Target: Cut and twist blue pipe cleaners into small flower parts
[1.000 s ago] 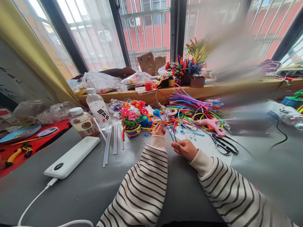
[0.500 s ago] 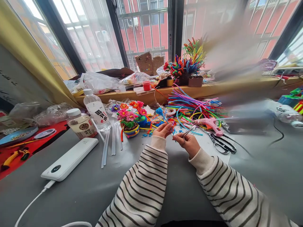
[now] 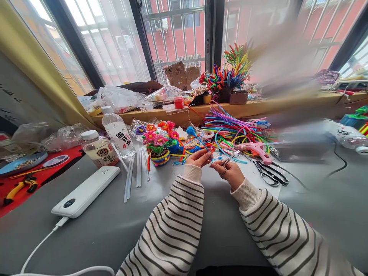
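Note:
My left hand is closed in a pinch around a thin blue pipe cleaner. A fluffy blue tip tops this stem, which slants up and left above the hand. Close beside it, my right hand is closed around small silver scissors, their metal pointing up and right. The right thumb and forefinger meet near the stem's lower end; whether they grip it too I cannot tell. To the left stands a small striped pot with pink pipe-cleaner flowers.
A pink glue gun and larger black-handled scissors lie to the right. Behind is a pile of coloured pipe cleaners. On the left are glue sticks, a white power bank, a water bottle and a jar-like bottle.
The fluffy blue tip has shifted slightly left and up as the stem tilts. Both hands keep nearly the same place and their hold.

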`<move>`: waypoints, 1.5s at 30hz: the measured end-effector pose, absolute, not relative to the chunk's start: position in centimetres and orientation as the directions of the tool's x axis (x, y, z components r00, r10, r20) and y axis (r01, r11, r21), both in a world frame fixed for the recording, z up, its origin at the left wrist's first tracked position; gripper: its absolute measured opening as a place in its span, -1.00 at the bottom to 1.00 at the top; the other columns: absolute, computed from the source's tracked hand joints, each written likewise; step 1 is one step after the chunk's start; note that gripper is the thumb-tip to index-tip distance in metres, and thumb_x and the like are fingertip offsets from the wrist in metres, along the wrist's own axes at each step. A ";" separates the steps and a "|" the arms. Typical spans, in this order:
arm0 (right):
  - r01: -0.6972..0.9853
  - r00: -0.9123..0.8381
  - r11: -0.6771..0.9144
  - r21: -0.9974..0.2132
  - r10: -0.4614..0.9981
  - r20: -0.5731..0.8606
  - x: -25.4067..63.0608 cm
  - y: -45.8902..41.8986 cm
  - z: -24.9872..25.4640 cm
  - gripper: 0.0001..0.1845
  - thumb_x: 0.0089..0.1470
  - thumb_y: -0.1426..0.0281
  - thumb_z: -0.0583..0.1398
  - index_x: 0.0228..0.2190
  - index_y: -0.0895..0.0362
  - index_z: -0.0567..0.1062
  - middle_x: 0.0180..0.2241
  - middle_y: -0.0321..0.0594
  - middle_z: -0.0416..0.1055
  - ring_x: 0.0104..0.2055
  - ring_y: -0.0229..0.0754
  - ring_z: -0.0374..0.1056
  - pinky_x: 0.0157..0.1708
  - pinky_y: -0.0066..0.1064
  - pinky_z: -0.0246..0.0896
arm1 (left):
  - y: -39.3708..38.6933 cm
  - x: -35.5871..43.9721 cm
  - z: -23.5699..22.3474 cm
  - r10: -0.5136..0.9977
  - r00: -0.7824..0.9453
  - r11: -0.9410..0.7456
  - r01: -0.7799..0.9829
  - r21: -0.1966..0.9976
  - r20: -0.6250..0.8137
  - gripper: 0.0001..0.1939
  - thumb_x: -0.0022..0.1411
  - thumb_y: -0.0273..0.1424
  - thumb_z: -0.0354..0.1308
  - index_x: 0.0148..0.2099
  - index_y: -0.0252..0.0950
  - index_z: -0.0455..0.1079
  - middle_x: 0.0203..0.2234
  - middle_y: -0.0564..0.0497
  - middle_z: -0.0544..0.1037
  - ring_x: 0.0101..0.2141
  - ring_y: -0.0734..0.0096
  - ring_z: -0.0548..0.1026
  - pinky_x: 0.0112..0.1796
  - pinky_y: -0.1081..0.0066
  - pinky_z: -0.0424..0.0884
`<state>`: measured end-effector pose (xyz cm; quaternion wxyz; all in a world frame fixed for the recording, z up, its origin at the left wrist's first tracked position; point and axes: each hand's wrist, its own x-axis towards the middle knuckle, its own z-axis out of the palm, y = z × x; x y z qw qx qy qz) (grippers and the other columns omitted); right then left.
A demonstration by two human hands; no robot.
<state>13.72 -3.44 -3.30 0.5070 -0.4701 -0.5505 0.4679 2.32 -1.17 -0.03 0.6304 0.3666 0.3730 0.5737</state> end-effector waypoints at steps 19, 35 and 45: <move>0.503 -0.345 0.256 -0.826 0.935 0.080 13.2 -4.3 -3.5 -0.34 -0.25 -0.12 -0.11 -0.77 0.21 0.35 -0.81 -0.31 0.15 -0.71 -0.38 0.07 -0.64 -0.51 -0.05 | -1.2 1.9 0.5 0.999 0.029 -0.015 -0.572 0.820 0.039 -0.74 -0.33 -0.44 0.23 -0.43 -0.34 0.41 -0.66 0.10 0.39 -0.59 0.66 0.34 -0.43 0.53 0.26; 0.395 -0.546 0.328 -0.858 0.835 0.069 13.4 -4.4 -3.3 -0.28 -0.22 -0.13 -0.21 -0.79 0.21 0.32 -0.84 -0.33 0.06 -0.75 -0.41 0.00 -0.69 -0.52 -0.08 | -1.4 2.0 0.7 0.994 0.106 0.055 -0.603 0.796 0.012 -0.75 -0.31 -0.45 0.22 -0.42 -0.35 0.42 -0.66 0.09 0.40 -0.60 0.66 0.34 -0.47 0.57 0.27; 0.428 -0.538 0.325 -0.843 0.841 0.051 13.3 -4.5 -3.1 -0.31 -0.22 -0.12 -0.17 -0.81 0.22 0.29 -0.85 -0.36 0.04 -0.75 -0.44 -0.01 -0.68 -0.53 -0.10 | -1.0 2.0 0.1 0.992 0.119 0.046 -0.590 0.806 0.031 -0.75 -0.31 -0.45 0.22 -0.43 -0.34 0.42 -0.65 0.09 0.41 -0.58 0.66 0.34 -0.45 0.56 0.27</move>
